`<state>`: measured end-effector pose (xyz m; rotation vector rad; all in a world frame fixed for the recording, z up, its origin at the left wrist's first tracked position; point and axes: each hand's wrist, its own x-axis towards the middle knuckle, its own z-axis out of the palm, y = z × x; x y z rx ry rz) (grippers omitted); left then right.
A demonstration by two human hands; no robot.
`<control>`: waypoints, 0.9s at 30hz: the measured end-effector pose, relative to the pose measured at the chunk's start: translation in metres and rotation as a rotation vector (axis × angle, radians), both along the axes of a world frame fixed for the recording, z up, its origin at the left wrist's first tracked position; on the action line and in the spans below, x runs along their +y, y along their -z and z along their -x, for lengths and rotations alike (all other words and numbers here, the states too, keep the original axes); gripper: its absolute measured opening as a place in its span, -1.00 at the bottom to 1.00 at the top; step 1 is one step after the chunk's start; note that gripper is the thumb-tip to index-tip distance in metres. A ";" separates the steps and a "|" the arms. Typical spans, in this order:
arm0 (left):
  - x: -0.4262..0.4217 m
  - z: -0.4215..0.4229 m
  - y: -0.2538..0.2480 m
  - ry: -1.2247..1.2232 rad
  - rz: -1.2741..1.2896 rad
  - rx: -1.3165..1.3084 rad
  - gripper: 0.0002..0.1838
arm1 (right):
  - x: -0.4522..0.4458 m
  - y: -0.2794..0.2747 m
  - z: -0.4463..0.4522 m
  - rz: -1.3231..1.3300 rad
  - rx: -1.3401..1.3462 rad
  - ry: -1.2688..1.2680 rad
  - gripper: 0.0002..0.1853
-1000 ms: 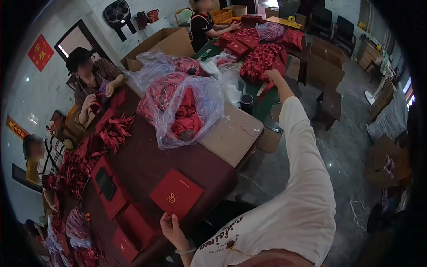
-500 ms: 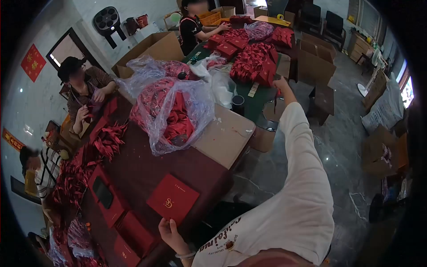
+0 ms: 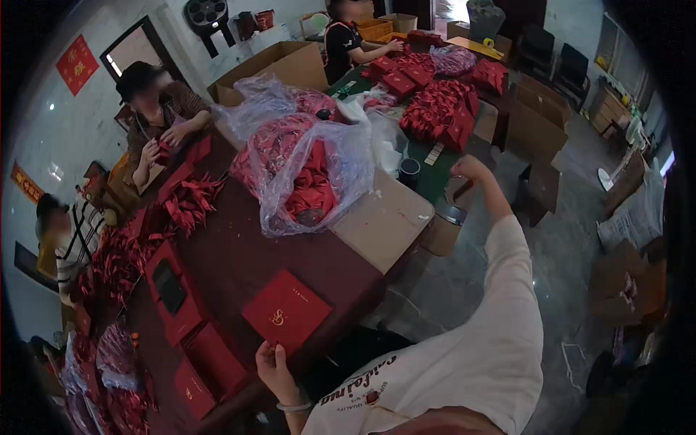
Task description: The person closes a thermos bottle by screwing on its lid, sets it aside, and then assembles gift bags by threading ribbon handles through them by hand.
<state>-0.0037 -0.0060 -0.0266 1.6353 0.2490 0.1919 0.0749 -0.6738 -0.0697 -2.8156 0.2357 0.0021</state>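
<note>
A square red gift box (image 3: 288, 312) with a gold emblem lies on the dark red tablecloth in front of me. My left hand (image 3: 278, 371) is at its near corner, thumb and fingertips pinched together at the edge. Stretched far out to the right, my right hand (image 3: 471, 168) is closed above the floor beside the table; what its fingers hold, if anything, I cannot make out. Left of the box stands an opened red box (image 3: 212, 362), next to a red tray with a dark phone (image 3: 171, 296) on it.
A clear plastic bag (image 3: 304, 181) of red ribboned pieces sits mid-table, by a beige board (image 3: 384, 225). Red ribbons (image 3: 190, 206) are heaped at left. Co-workers sit along the far side. More red bags (image 3: 441, 112) and a dark cup (image 3: 409, 172) stand on the green table.
The view has shifted, so the table appears lower and farther right. My right hand has drawn back from the red bags, its arm now bent more. My left hand stays at the box corner.
</note>
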 end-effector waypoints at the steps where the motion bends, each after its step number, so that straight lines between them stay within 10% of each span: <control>1: -0.001 0.000 -0.001 0.008 0.016 -0.018 -0.73 | 0.025 -0.007 0.009 -0.231 0.117 0.246 -0.73; 6: 0.006 0.002 -0.010 0.046 0.077 0.052 -0.70 | 0.169 -0.114 0.079 -0.671 0.082 0.153 -0.81; 17: 0.011 0.007 -0.013 0.121 0.055 0.093 -0.68 | 0.370 -0.094 0.081 -1.215 -0.059 -0.601 -0.89; 27: 0.018 0.014 0.004 0.134 0.240 0.164 -0.64 | 0.525 -0.069 0.067 -0.940 -0.190 -0.560 -0.83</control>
